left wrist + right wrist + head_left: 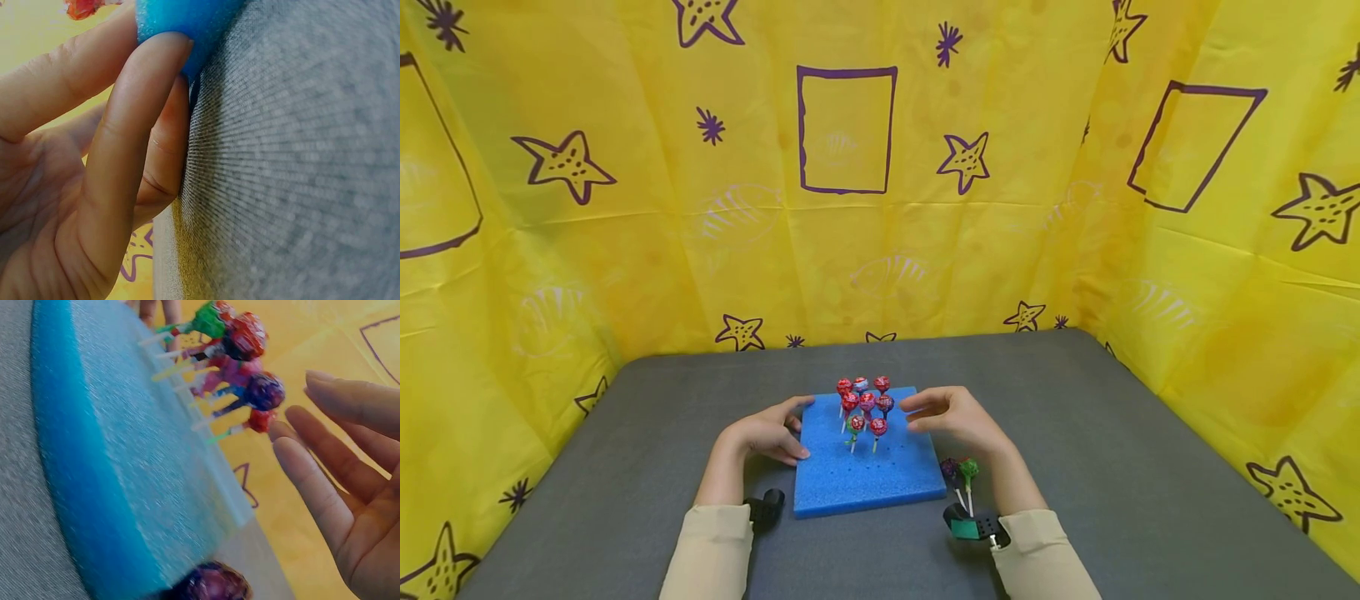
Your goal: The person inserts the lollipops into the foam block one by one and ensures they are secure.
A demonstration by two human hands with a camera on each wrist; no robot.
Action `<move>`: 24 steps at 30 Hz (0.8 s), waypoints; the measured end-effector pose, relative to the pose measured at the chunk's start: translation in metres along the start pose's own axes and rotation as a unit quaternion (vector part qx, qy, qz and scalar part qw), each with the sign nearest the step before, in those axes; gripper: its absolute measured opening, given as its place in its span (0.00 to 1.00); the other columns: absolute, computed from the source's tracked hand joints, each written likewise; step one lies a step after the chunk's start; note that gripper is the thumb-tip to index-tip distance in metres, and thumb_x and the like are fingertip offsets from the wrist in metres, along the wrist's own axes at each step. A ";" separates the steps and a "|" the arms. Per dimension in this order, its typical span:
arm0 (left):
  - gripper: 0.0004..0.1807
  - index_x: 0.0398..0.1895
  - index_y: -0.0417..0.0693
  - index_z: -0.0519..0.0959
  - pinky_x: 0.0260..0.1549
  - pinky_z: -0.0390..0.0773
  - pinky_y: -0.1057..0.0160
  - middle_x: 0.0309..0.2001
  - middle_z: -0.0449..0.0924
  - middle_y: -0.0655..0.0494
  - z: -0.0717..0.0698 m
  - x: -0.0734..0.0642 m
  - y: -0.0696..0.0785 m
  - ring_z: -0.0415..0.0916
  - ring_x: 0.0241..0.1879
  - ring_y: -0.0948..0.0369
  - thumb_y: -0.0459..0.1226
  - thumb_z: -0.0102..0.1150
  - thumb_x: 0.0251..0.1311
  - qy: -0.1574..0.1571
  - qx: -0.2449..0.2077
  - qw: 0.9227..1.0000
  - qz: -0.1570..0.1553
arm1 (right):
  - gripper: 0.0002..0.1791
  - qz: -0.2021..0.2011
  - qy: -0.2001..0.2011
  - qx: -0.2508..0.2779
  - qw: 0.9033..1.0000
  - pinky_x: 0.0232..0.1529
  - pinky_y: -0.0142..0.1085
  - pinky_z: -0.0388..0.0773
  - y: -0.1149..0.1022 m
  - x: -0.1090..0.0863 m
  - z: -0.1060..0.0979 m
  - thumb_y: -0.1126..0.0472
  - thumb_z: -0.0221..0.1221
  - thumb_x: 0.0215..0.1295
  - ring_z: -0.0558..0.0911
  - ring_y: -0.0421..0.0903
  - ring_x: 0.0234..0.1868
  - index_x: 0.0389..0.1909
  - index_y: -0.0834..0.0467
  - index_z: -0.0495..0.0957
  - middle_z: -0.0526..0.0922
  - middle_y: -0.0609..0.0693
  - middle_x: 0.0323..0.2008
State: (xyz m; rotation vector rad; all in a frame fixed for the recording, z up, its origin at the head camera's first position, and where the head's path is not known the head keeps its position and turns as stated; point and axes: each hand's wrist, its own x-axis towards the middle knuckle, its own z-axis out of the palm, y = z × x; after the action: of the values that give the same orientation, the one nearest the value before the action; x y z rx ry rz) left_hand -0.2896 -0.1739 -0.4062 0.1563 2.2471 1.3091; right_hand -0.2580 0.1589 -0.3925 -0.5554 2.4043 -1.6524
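Note:
A blue foam board lies flat on the grey table, with small holes in its near part. Several wrapped lollipops stand upright by their sticks toward its far side, mostly red, one with green on its wrapper. My left hand grips the board's left edge; its fingertips press on the foam in the left wrist view. Beside the lollipops, over the board's right edge, my right hand holds nothing, its fingers spread apart in the right wrist view. The nearest lollipop there has a red wrapper.
Two loose lollipops, one dark purple and one green, are next to my right forearm, right of the board. Yellow patterned cloth walls in the grey table at the back and sides.

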 end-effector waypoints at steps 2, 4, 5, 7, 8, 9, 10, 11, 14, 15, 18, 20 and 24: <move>0.53 0.77 0.51 0.51 0.35 0.89 0.60 0.56 0.63 0.38 0.000 0.000 0.000 0.80 0.33 0.56 0.27 0.71 0.50 0.001 -0.001 1.000 -0.001 | 0.20 0.001 -0.007 -0.001 1.000 0.56 0.43 0.84 0.001 -0.002 -0.004 0.63 0.66 0.61 0.85 0.52 0.53 0.54 0.64 0.81 0.81 0.66 0.56; 0.53 0.77 0.51 0.51 0.35 0.88 0.60 0.56 0.63 0.38 0.000 0.000 0.000 0.80 0.33 0.56 0.27 0.71 0.50 0.001 0.000 1.000 -0.001 | 0.20 0.001 -0.014 -0.007 1.000 0.55 0.43 0.85 0.002 -0.003 -0.008 0.63 0.66 0.62 0.86 0.51 0.51 0.54 0.63 0.80 0.81 0.66 0.56; 0.53 0.77 0.52 0.51 0.35 0.88 0.60 0.57 0.63 0.38 0.000 0.001 0.000 0.80 0.33 0.56 0.27 0.71 0.50 0.002 -0.001 1.000 -0.004 | 0.20 0.002 -0.017 -0.010 1.000 0.55 0.42 0.85 0.002 -0.004 -0.010 0.63 0.66 0.62 0.86 0.50 0.50 0.54 0.64 0.80 0.81 0.66 0.56; 0.53 0.77 0.51 0.51 0.36 0.89 0.60 0.57 0.63 0.38 0.000 0.001 0.000 0.80 0.33 0.56 0.27 0.71 0.50 0.000 0.000 1.000 -0.004 | 0.20 0.001 -0.025 -0.015 1.000 0.55 0.43 0.85 0.003 -0.005 -0.014 0.63 0.65 0.63 0.87 0.50 0.49 0.55 0.65 0.79 0.81 0.66 0.56; 0.53 0.77 0.51 0.50 0.36 0.88 0.60 0.57 0.62 0.37 0.000 0.001 0.000 0.80 0.34 0.56 0.28 0.71 0.51 -0.004 0.002 1.000 -0.004 | 0.21 0.001 -0.029 -0.019 0.999 0.55 0.43 0.85 0.004 -0.006 -0.016 0.63 0.64 0.63 0.87 0.50 0.49 0.56 0.66 0.79 0.81 0.67 0.56; 0.53 0.77 0.51 0.50 0.37 0.88 0.60 0.57 0.62 0.37 0.000 0.001 0.000 0.80 0.34 0.56 0.28 0.71 0.51 -0.006 0.003 1.000 -0.004 | 0.21 0.000 -0.032 -0.022 0.999 0.55 0.44 0.85 0.005 -0.007 -0.017 0.63 0.64 0.63 0.87 0.51 0.49 0.56 0.66 0.79 0.81 0.67 0.56; 0.53 0.77 0.51 0.50 0.37 0.88 0.60 0.57 0.62 0.37 0.000 0.000 0.000 0.80 0.34 0.56 0.28 0.71 0.51 -0.008 0.001 1.000 -0.004 | 0.21 -0.001 -0.036 -0.024 0.999 0.55 0.44 0.85 0.005 -0.007 -0.019 0.63 0.64 0.63 0.87 0.52 0.49 0.56 0.67 0.78 0.81 0.67 0.56; 0.53 0.78 0.50 0.49 0.37 0.88 0.60 0.57 0.62 0.37 -0.001 0.000 0.000 0.80 0.34 0.56 0.28 0.71 0.51 -0.010 0.003 1.000 -0.003 | 0.21 0.000 -0.039 -0.027 0.999 0.56 0.45 0.85 0.006 -0.008 -0.021 0.63 0.64 0.63 0.87 0.52 0.50 0.56 0.67 0.78 0.81 0.67 0.56; 0.53 0.78 0.50 0.48 0.37 0.88 0.61 0.57 0.61 0.37 -0.001 -0.001 0.001 0.79 0.34 0.56 0.29 0.70 0.52 -0.015 0.003 1.000 -0.002 | 0.22 0.003 -0.044 -0.037 0.998 0.56 0.45 0.84 0.009 -0.012 -0.027 0.62 0.65 0.63 0.86 0.53 0.51 0.56 0.66 0.78 0.81 0.67 0.55; 0.53 0.78 0.49 0.48 0.37 0.88 0.61 0.56 0.61 0.37 -0.001 -0.002 0.001 0.80 0.34 0.56 0.29 0.70 0.52 -0.013 0.002 1.000 -0.001 | 0.22 0.005 -0.046 -0.038 0.998 0.56 0.46 0.84 0.011 -0.013 -0.029 0.62 0.65 0.62 0.86 0.54 0.51 0.56 0.66 0.78 0.81 0.66 0.55; 0.53 0.78 0.50 0.48 0.37 0.88 0.61 0.57 0.61 0.37 -0.001 -0.002 0.002 0.79 0.34 0.57 0.28 0.70 0.52 -0.013 0.001 1.000 -0.002 | 0.22 0.008 -0.047 -0.044 0.998 0.56 0.46 0.84 0.015 -0.017 -0.036 0.62 0.65 0.62 0.86 0.53 0.50 0.56 0.66 0.78 0.81 0.67 0.55; 0.53 0.78 0.51 0.49 0.36 0.88 0.60 0.56 0.62 0.38 0.000 -0.002 0.002 0.79 0.34 0.56 0.28 0.70 0.52 -0.009 -0.002 1.000 -0.003 | 0.22 0.008 -0.048 -0.045 0.998 0.56 0.45 0.84 0.017 -0.019 -0.041 0.62 0.65 0.63 0.86 0.52 0.50 0.56 0.67 0.78 0.81 0.67 0.56; 0.53 0.77 0.51 0.50 0.36 0.89 0.60 0.55 0.62 0.39 0.001 -0.001 0.002 0.79 0.33 0.57 0.27 0.70 0.51 -0.006 -0.005 1.000 -0.001 | 0.23 0.016 -0.045 -0.042 0.998 0.55 0.41 0.85 0.021 -0.025 -0.051 0.61 0.64 0.63 0.86 0.51 0.51 0.57 0.67 0.77 0.80 0.67 0.57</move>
State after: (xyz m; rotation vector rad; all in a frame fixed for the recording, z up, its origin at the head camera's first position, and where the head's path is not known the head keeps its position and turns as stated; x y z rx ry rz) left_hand -0.2884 -0.1725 -0.4045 0.1574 2.2302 1.3147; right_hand -0.2566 0.2191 -0.3947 -0.5883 2.4126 -1.4867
